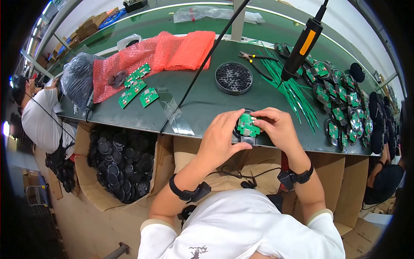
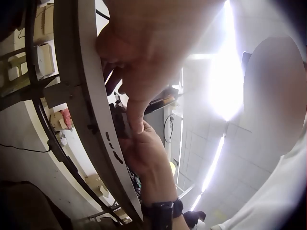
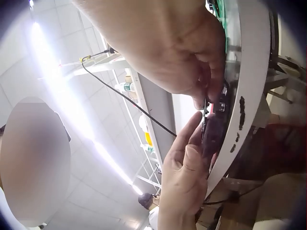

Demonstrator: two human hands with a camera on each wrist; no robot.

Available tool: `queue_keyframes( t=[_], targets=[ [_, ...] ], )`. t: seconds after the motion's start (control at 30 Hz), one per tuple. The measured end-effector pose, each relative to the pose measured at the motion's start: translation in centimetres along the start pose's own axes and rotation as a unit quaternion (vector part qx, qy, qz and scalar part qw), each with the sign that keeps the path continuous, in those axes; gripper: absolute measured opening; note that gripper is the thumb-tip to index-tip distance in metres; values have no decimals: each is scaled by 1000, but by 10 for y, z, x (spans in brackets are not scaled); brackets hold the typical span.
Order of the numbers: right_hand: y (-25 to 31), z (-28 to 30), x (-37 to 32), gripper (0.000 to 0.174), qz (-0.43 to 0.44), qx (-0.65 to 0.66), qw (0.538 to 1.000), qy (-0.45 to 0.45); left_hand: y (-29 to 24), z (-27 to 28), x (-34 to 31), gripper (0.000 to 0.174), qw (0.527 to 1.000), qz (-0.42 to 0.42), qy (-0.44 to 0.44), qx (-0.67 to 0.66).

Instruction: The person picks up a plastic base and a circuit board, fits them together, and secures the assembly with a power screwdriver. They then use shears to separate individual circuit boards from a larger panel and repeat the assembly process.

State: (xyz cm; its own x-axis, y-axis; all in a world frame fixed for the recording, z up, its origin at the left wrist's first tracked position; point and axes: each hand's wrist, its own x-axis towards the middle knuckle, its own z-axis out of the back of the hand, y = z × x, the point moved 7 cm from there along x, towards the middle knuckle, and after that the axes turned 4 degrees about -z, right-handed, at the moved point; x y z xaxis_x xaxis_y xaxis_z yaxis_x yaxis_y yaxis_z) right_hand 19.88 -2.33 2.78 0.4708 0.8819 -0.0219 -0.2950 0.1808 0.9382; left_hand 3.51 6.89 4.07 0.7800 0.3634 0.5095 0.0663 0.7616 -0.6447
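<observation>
— Found where, from the head camera?

— At the near edge of the tabletop (image 1: 202, 101), a little right of its middle: a green circuit board (image 1: 248, 125), laid over a black round housing (image 1: 236, 131). Grasped from both sides: left hand (image 1: 222, 137) curled round the board's left side with the thumb underneath, right hand (image 1: 277, 127) pinching the right edge with its fingertips.

— Added by the wrist cameras?

— Looking up from under the tabletop's pale rim (image 2: 86, 120). From the left wrist, mostly skin: left hand (image 2: 144, 52) filling the top, right hand (image 2: 146, 153) below it with a black wrist strap (image 2: 160, 211); too close and blurred to show the board. From the right wrist, the same clasp mirrored: right hand (image 3: 177, 48) above, left hand (image 3: 184, 184) below, fingertips closed on a thin dark edge against the rim. Cannot tell board from housing there.

— Shown by the head camera alone?

— Over the tabletop's middle, a hanging electric screwdriver (image 1: 302, 47) and a round tray of black parts (image 1: 233, 77). Beside these, green cable ties (image 1: 291, 88). Along the right edge, a row of assembled units (image 1: 340, 103). Toward the far left corner, red bubble wrap (image 1: 159, 56) with loose boards (image 1: 138, 86) just beside it. Below the near edge, a cardboard box of black housings (image 1: 120, 164).
</observation>
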Motion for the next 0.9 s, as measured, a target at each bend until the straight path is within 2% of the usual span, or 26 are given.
queue_keyframes(
  t=[0.03, 0.1, 0.23, 0.3, 0.43, 0.53, 0.6, 0.73, 0.8, 0.83, 0.9],
  targets=[
    [0, 0, 1, 23, -1, 2, 1000, 0, 1, 0, 0, 91, 1000, 1, 2, 0],
    [18, 2, -3, 27, 127, -108, 985, -35, -1, -1, -1, 81, 999, -25, 10, 27],
    [18, 0, -4, 32, 125, -163, 978, -35, 0, -3, -1, 75, 999, -24, 20, 31],
    [22, -3, -7, 33, 164, -201, 965, -33, 1, -3, -4, 74, 999, -24, 11, 39],
    [25, -4, -11, 29, 116, -194, 974, -31, -1, -3, -4, 75, 998, -43, 33, 41],
    [25, -4, -14, 29, 141, -181, 972, -40, -2, -5, -7, 71, 996, -58, 30, 58],
    [31, -7, -21, 29, 236, -241, 939, -62, 2, -10, -9, 64, 995, -66, 25, 68],
    [32, -6, -26, 30, 251, -246, 934, -65, 0, -7, -8, 53, 997, -56, 14, 46],
    [25, -2, -25, 32, 209, -127, 969, -35, 10, 0, -3, 41, 998, -4, -48, -41],
    [26, -3, -25, 32, 208, -127, 969, -36, 9, 5, 2, 31, 995, 26, -68, -64],
    [31, -3, -26, 33, 221, -110, 969, -29, 12, 5, 6, 29, 995, 4, -86, -48]
  ],
)
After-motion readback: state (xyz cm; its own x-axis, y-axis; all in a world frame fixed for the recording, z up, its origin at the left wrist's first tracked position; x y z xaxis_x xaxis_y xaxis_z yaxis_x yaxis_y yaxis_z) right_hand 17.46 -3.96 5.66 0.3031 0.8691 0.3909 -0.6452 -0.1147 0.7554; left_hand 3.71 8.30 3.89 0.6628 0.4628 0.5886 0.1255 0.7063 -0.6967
